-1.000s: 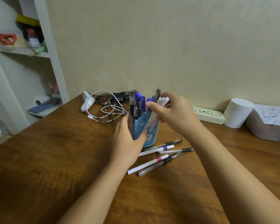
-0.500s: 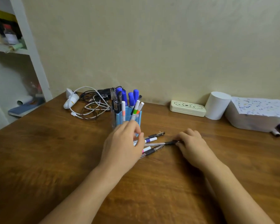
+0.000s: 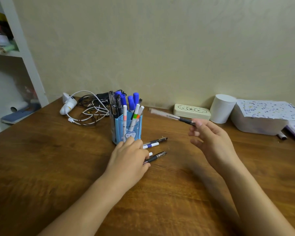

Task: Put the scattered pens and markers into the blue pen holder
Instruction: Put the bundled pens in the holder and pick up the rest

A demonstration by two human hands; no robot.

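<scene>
The right hand is raised off the bench to the right of the blue pen holder, palm turned left, pinching the dark grip end of a pen between thumb and fingertips; the other fingers are spread loosely. That pen is blurred, and its clear barrel points left toward the holder at about rim height. The left hand lies palm down on the bench just in front of the holder, fingers curled over the loose pens; whether it grips any of them cannot be told.

The holder stands upright on the bench, pale blue with a small cartoon figure on its front. Inside it stand four markers with blue caps, three slim white markers and a few dark pens.

Four loose pens show past the left hand's fingers, just right of the holder's foot: two with dark grips, one white with a blue band, and one white tip.
</scene>
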